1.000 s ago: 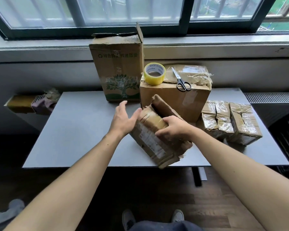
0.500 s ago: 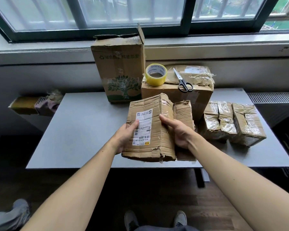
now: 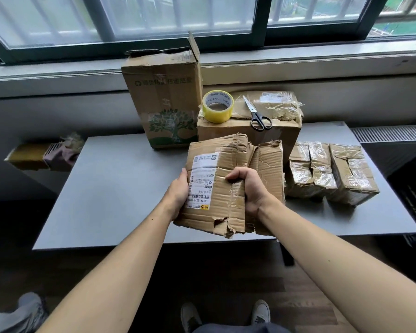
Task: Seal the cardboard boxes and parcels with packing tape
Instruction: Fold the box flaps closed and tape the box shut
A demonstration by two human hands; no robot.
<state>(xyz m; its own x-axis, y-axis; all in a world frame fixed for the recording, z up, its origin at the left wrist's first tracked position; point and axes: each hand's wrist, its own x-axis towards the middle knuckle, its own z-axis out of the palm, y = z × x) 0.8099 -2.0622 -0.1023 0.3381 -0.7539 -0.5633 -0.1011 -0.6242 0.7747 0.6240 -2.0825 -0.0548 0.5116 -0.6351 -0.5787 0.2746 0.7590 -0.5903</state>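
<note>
I hold a battered cardboard parcel (image 3: pixel 216 186) with a white shipping label above the grey table's (image 3: pixel 120 188) front edge. Its label side faces me and its bottom corner is torn. My left hand (image 3: pixel 178 195) grips its left edge. My right hand (image 3: pixel 247 188) curls round a fold of the parcel, between its main body and a loose flap on the right. A yellow roll of packing tape (image 3: pixel 217 106) and black-handled scissors (image 3: pixel 257 115) lie on a low box (image 3: pixel 240 133) behind the parcel.
A tall box (image 3: pixel 163 99) with a green tree print stands at the back, one top flap up. Several tape-wrapped parcels (image 3: pixel 332 174) lie at the right of the table. A window sill runs behind. My shoes show on the floor below.
The parcel went from tilted on the table to lifted upright with its label toward me. My right hand has moved from flat on it to curled round its fold.
</note>
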